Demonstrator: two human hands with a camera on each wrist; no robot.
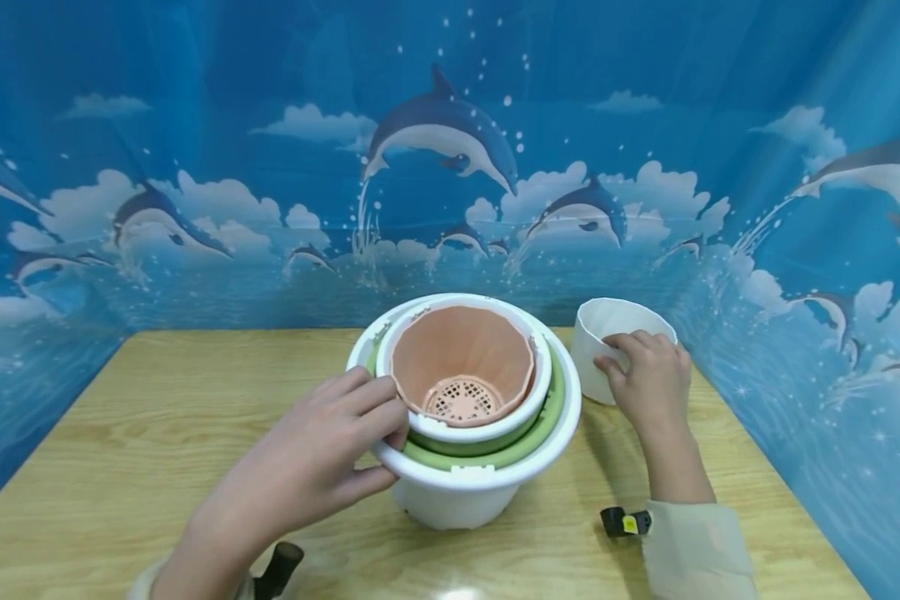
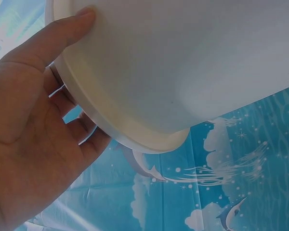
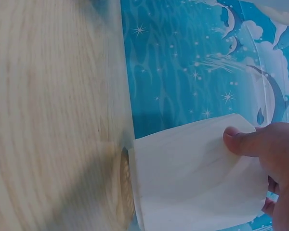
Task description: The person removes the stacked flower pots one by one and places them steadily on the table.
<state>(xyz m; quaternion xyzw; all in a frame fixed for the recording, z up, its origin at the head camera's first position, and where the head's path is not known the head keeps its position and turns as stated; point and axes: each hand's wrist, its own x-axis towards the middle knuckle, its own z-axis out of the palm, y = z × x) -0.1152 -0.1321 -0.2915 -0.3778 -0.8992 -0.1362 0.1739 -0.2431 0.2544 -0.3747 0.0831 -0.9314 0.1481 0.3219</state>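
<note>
Several plastic flowerpots are nested in the middle of the table. Outermost is a large white pot (image 1: pixel 457 504), then a green pot (image 1: pixel 547 421), a smaller white pot (image 1: pixel 543 371) and a salmon-pink pot (image 1: pixel 457 346) with a perforated bottom. My left hand (image 1: pixel 307 458) grips the large pot's rim at the near left, thumb outside, fingers over the edge. To the right, my right hand (image 1: pixel 654 383) pinches the rim of a small white pot (image 3: pixel 192 178), thumb on one side of its wall. Whether that pot's base fully touches the table I cannot tell.
The wood-grain table (image 1: pixel 157 417) ends at a blue dolphin-print curtain (image 1: pixel 307 183), which hangs behind it and along both sides. The small pot stands near the table's back right edge. Black wrist devices, such as the one at the right sleeve (image 1: pixel 697 546), stick out from both wrists.
</note>
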